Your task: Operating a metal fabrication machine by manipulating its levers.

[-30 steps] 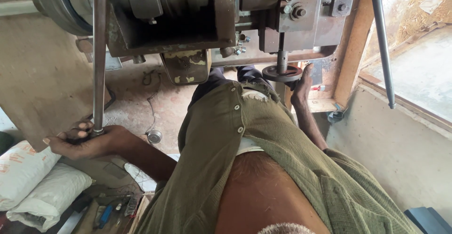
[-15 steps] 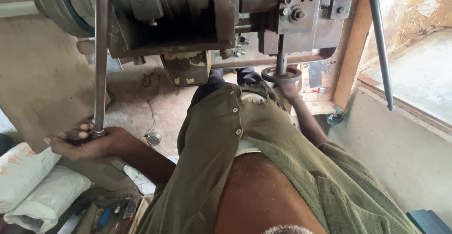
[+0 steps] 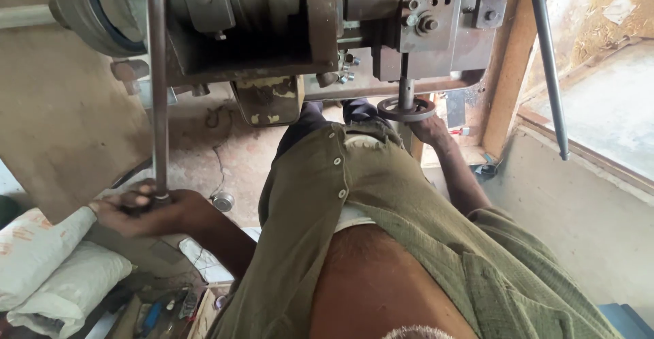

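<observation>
The left hand (image 3: 139, 209) is wrapped tight around the lower end of a long steel lever (image 3: 157, 87), fingers curled over the knob so that the bar rises straight out of the fist. The lever runs up past the left side of the machine (image 3: 286, 32), a heavy grey metal body with pulleys, bolts and a flaking yellow block on its underside. Left of the machine's lower edge a brown board (image 3: 61, 128) leans, and the fist sits just below the board's bottom corner. Farther below and left of the machine lie two white sacks (image 3: 48, 264), with a few small tools (image 3: 160, 308) beside them on the floor.

The right hand (image 3: 430, 129) is under the machine's right end, closed on the rim of a small round handwheel (image 3: 407, 109). The wheel sits on a short vertical shaft that comes down from the machine's bolted plate. How firmly the fingers grip cannot be told, since most of them are hidden behind the wheel.

Right of the machine a second, thinner rod (image 3: 549, 73) hangs down at a slant, free of both hands, in front of a wooden post (image 3: 507, 87). Between the arms, below the machine, the person's olive shirt (image 3: 354, 209) fills the middle.
</observation>
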